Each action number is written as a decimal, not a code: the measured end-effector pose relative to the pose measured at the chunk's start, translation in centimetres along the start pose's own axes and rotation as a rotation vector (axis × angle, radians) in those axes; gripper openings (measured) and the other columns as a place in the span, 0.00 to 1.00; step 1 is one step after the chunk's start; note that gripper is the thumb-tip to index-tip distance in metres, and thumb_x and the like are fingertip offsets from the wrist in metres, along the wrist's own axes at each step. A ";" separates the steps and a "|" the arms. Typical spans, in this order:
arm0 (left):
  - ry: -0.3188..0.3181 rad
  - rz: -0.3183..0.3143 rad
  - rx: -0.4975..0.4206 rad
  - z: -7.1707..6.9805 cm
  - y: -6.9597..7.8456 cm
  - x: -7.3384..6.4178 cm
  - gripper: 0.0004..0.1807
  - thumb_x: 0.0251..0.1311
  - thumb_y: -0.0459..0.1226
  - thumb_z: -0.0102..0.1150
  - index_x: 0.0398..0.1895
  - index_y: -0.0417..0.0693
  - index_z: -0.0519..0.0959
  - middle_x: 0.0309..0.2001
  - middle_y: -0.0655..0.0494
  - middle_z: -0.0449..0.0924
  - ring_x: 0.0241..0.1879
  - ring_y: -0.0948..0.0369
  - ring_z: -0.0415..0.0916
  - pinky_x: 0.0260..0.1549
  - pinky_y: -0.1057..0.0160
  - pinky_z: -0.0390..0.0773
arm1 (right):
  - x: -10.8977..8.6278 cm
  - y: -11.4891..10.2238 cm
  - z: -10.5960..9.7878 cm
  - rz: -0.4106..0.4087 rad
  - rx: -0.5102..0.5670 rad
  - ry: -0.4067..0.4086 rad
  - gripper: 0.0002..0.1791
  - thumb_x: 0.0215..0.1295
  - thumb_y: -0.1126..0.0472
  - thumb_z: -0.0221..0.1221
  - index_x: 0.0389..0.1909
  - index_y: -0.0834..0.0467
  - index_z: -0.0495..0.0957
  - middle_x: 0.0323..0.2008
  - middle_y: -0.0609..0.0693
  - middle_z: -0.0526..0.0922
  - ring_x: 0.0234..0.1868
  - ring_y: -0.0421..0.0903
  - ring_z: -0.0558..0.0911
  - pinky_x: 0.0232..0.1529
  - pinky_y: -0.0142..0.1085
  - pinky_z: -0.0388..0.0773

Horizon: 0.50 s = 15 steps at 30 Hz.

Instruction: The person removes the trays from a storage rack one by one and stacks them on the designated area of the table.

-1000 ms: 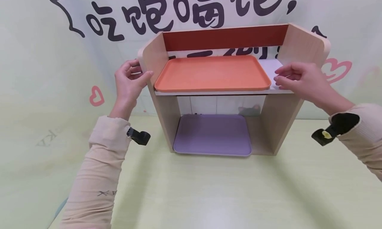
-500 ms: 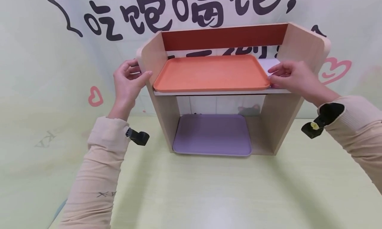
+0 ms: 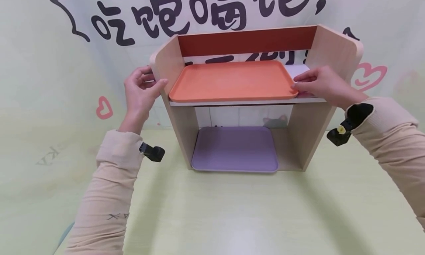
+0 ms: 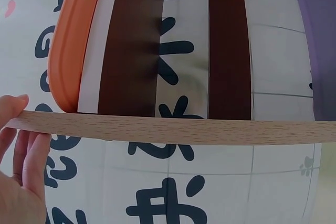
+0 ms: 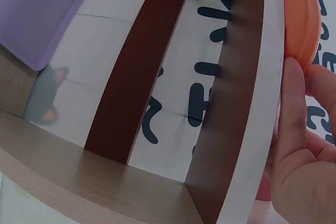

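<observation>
My left hand (image 3: 141, 90) grips the upper left side panel (image 3: 167, 59) of a small wooden shelf unit, thumb inside and fingers outside; the left wrist view shows the panel edge between them. On the upper white board (image 3: 299, 68) lies an orange tray (image 3: 232, 81), close to the left panel. With thumb and fingertips, my right hand (image 3: 327, 85) pinches that tray's front right corner; up close, the right wrist view has the thumb tip against the orange rim (image 5: 302, 35). Below, a purple tray (image 3: 235, 150) lies on the bottom board, toward the left.
The shelf unit stands on a pale green table (image 3: 232, 210) in front of a printed wall cloth (image 3: 113, 63) with large dark characters. A red-brown back strip (image 3: 247, 41) spans the top between the panels. Right of the purple tray, bare bottom board (image 3: 287, 148) shows.
My right hand has moved left across the upper board to the orange tray's right corner and now takes hold of it. My left hand stays on the side panel.
</observation>
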<state>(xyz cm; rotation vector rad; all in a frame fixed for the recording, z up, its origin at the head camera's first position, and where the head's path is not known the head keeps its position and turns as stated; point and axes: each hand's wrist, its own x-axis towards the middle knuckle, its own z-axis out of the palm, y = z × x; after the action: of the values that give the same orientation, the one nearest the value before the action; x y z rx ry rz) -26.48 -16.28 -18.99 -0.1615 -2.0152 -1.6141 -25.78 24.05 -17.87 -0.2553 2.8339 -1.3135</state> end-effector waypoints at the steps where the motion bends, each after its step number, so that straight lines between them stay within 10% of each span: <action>1: 0.001 0.001 0.006 0.0 0.0 0.0 0.22 0.46 0.39 0.65 0.48 0.47 0.74 0.41 0.52 0.74 0.36 0.61 0.72 0.31 0.71 0.76 | 0.1 0.0 0.0 0.011 -0.007 -0.006 0.32 0.55 0.51 0.59 0.55 0.67 0.67 0.30 0.47 0.81 0.29 0.38 0.81 0.32 0.21 0.74; 9: -0.004 0.008 -0.002 0.2 -0.2 0.1 0.23 0.46 0.38 0.65 0.48 0.46 0.74 0.41 0.50 0.74 0.36 0.61 0.72 0.30 0.72 0.76 | -0.1 -0.1 -0.3 0.054 -0.066 -0.033 0.34 0.53 0.49 0.60 0.56 0.65 0.67 0.37 0.50 0.80 0.34 0.39 0.78 0.35 0.21 0.73; 15: 0.007 0.030 -0.015 0.3 -0.5 0.1 0.22 0.46 0.38 0.66 0.48 0.46 0.75 0.40 0.52 0.74 0.35 0.61 0.72 0.29 0.73 0.75 | -0.6 -0.2 -0.2 0.126 0.084 -0.037 0.35 0.52 0.52 0.62 0.57 0.67 0.65 0.31 0.47 0.81 0.30 0.41 0.82 0.34 0.27 0.76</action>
<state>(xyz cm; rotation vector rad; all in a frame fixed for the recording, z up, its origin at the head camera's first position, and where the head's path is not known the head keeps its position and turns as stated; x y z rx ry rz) -26.85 -16.19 -19.42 -0.1906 -1.9869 -1.6096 -25.23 24.18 -17.61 -0.0972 2.7067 -1.3829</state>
